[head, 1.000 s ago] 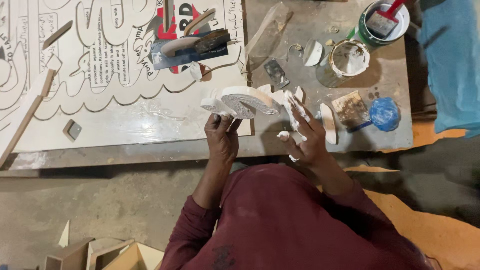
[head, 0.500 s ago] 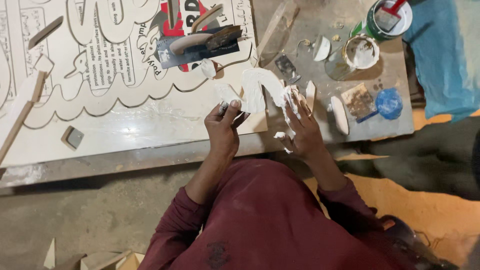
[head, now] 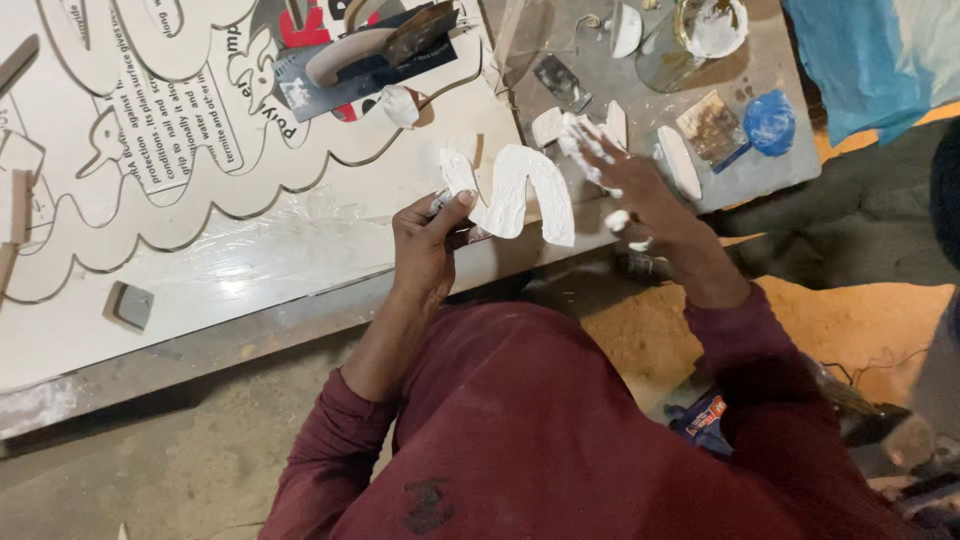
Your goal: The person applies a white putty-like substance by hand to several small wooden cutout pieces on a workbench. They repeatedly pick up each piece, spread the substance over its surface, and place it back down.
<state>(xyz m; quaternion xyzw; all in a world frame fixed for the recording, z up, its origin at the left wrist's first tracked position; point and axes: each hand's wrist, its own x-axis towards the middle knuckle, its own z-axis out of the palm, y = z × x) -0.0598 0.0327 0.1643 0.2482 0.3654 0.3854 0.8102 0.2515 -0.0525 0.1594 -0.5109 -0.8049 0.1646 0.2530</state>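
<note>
On the white printed board — left hand grips curved cutout, right hand spread.

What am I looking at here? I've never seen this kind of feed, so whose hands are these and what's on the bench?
There is no machine: one camera on a person's head looks down at their own bare hands. The left hand pinches a white wavy cutout by its edge. The right hand, smeared with white paste, touches the cutout's other side. On the workbench lie a large white board with curvy cut outlines, a trowel, a tub of white paste, a blue lid and small white cut pieces. The person wears a maroon sleeve.
</note>
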